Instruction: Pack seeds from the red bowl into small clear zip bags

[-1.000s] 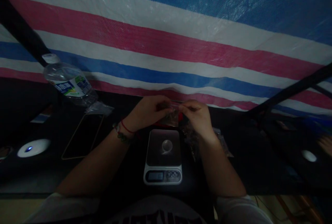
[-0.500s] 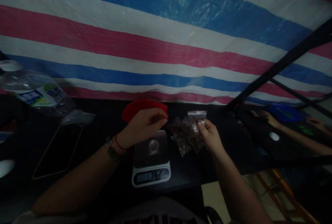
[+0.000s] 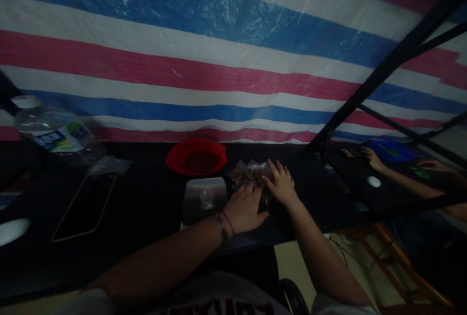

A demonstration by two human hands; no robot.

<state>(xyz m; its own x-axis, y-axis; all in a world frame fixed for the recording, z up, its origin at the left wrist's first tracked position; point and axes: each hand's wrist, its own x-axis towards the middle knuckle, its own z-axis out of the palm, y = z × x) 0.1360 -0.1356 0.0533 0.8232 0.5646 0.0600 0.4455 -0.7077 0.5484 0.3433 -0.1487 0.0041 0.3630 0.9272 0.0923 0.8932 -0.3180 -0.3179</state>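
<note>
Resting spread, unclenched fingers point(image 3: 273, 168) of left hand point(image 3: 244, 209) and right hand point(image 3: 281, 186) on small plastic bags point(image 3: 241, 174), just right of the scale point(image 3: 191, 203). Seeing on the scale a clear cup point(image 3: 206, 196); left of the scale, a phone point(image 3: 85, 208); behind the scale, a red bowl point(image 3: 175, 160) with dark contents; farther behind it, a striped sheet point(image 3: 204, 76).

Tabletop point(image 3: 149, 198): black. Sheet point(image 3: 204, 74) beyond its far edge: lengthwise stripes—blue, white and pinkish red. Near that edge, bowl point(image 3: 174, 158): bright red; bags point(image 3: 239, 174): clear, brownish inside. Scale plate point(image 3: 191, 200), nearer the front edge: grey. Toward the left end, bottle point(image 3: 85, 150): transparent—white cap point(image 3: 27, 101), label point(image 3: 63, 138) blue, white and green; phone point(image 3: 85, 208): black, pale-bordered. Wrist cord point(image 3: 228, 222): red.
</note>
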